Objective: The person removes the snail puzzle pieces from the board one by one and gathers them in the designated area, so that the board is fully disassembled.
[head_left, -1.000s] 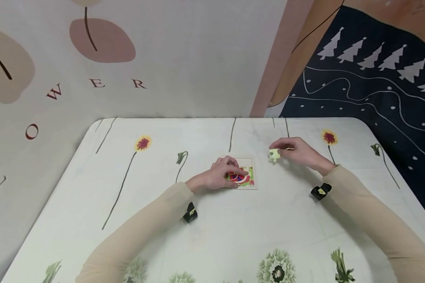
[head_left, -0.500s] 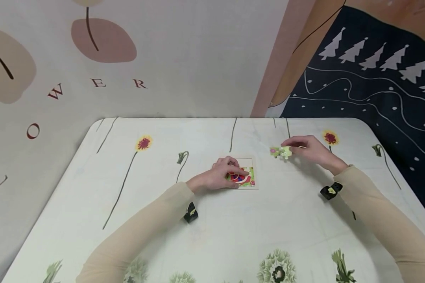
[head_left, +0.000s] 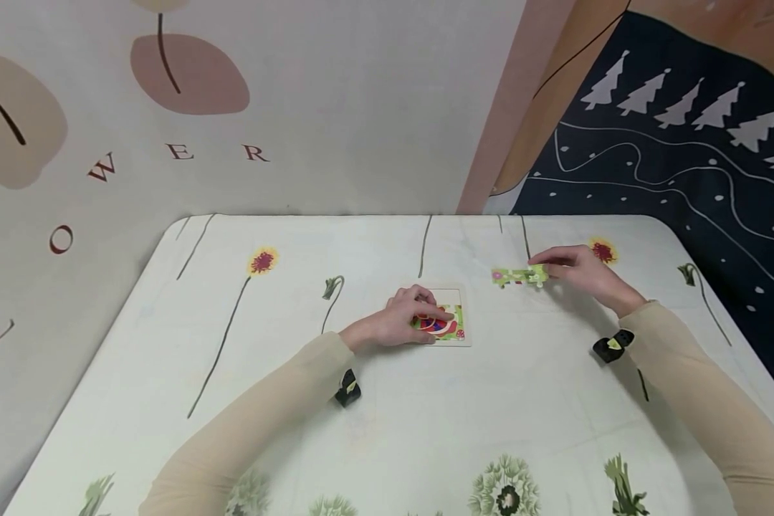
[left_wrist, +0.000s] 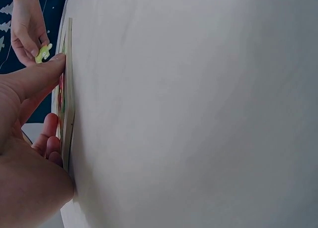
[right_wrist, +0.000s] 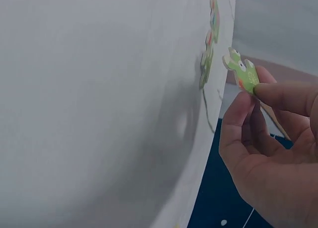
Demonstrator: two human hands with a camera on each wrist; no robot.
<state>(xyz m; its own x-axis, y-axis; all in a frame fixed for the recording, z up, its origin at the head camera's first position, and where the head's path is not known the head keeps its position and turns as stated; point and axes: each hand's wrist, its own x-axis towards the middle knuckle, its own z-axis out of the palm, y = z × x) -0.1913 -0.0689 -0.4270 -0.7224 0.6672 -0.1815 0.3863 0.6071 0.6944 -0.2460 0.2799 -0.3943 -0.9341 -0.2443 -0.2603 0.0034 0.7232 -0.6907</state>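
Note:
A small square jigsaw puzzle board [head_left: 466, 337] lies on the table, its lower part filled with a red, blue and green picture. Across it rests my left hand [head_left: 393, 320], thumb and fingers spread over the picture and hiding its left side. My right hand [head_left: 583, 272] pinches a light green jigsaw piece [right_wrist: 243, 74] between thumb and fingertips, above the table to the right of the board. Beneath and beside that piece, two more green pieces [right_wrist: 206, 64] lie in a row on the cloth. In the left wrist view the board's pale edge [left_wrist: 70, 94] shows beside my hand.
A white cloth [head_left: 490, 408] printed with flowers covers the table. Behind it hangs a pale backdrop [head_left: 361, 107] with letters and leaf shapes. Dark fabric [head_left: 645, 158] with white trees hangs at the right. Each wrist carries a small black camera [head_left: 613, 346].
My right hand has moved right in the head view, a green piece still pinched in it. Loose pieces that it covered now show to its left. My left hand has stayed on the board.

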